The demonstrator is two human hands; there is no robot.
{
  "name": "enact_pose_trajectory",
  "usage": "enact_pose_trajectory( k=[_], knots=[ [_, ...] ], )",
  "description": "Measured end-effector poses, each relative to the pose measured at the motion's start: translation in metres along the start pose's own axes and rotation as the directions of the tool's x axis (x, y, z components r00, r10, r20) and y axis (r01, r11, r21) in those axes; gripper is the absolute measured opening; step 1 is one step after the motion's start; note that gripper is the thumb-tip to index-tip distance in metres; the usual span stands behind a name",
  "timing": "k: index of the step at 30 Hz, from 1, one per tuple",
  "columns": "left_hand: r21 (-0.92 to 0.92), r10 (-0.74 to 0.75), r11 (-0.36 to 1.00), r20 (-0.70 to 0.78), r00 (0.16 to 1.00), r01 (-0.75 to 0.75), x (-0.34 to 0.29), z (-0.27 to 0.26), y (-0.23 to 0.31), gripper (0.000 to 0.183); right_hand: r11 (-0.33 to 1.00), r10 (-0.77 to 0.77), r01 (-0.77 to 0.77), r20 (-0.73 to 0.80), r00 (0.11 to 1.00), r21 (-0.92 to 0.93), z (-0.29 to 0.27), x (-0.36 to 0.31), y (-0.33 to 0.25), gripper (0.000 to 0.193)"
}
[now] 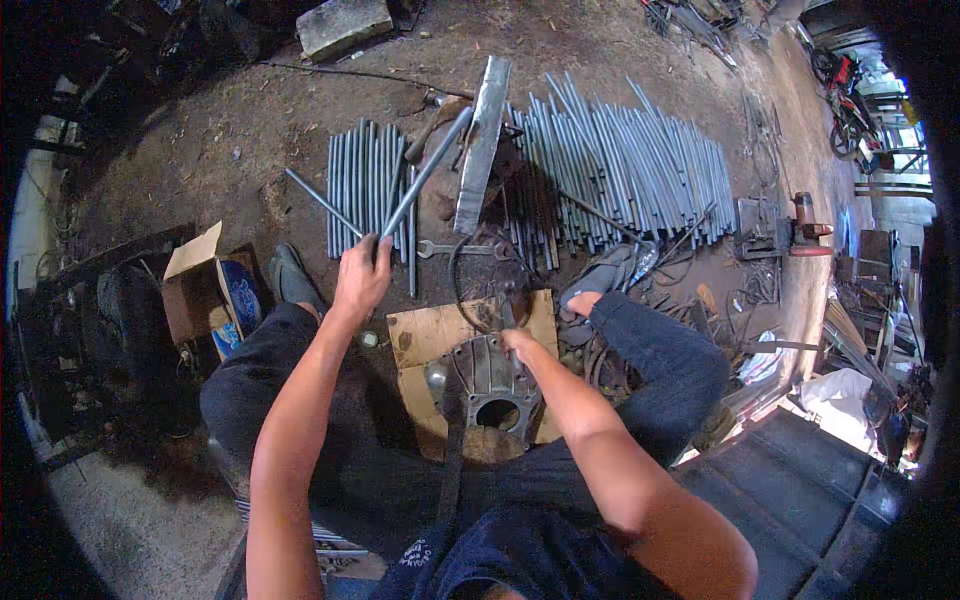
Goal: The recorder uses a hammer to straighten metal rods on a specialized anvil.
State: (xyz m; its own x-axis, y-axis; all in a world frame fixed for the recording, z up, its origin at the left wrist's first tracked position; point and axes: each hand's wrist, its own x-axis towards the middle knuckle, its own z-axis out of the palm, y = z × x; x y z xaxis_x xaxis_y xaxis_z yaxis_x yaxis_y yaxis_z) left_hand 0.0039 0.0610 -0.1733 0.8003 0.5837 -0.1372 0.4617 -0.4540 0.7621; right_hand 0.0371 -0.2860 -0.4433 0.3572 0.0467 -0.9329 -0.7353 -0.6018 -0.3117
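My left hand (362,282) is closed around the lower end of a grey metal rod (430,172), which slants up and to the right toward a thick steel bar (484,145). A second rod (322,202) meets the same hand from the upper left; whether I grip it too is unclear. My right hand (516,343) is closed on the handle of what looks like a hammer (513,292), its dark head blending into the ground. Just below that hand, a cast metal housing (488,375) with a round hole rests on flattened cardboard (410,335).
Many rods lie in a small row (345,190) at left and a large pile (640,175) at right. A wrench (455,249) lies between my feet. An open carton (205,285) stands left, a concrete block (343,27) far back, an angle grinder (806,225) right.
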Motion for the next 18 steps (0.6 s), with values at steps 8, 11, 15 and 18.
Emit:
enact_pose_trajectory(
  k=[8,11,15,18],
  knots=[
    [0.101,0.066,0.993,-0.028,0.997,-0.062,-0.009,0.005,0.000,0.033,0.998,-0.060,0.059,-0.028,0.998,-0.020,0.004,-0.024,-0.014,0.010],
    [0.103,-0.065,0.994,0.154,0.986,0.049,0.000,0.016,-0.005,0.040,0.967,0.008,-0.050,0.166,0.986,0.249,-0.029,-0.040,-0.055,0.005],
    [0.164,-0.058,0.986,0.173,0.983,0.029,-0.003,0.022,-0.025,0.043,0.957,-0.127,0.069,0.192,0.973,0.283,-0.047,-0.183,-0.212,0.013],
    [0.210,-0.019,0.978,0.166,0.986,-0.016,-0.004,0.026,-0.028,0.042,0.795,-0.592,0.588,-0.027,0.806,0.149,-0.083,-0.317,-0.329,0.019]
  ],
)
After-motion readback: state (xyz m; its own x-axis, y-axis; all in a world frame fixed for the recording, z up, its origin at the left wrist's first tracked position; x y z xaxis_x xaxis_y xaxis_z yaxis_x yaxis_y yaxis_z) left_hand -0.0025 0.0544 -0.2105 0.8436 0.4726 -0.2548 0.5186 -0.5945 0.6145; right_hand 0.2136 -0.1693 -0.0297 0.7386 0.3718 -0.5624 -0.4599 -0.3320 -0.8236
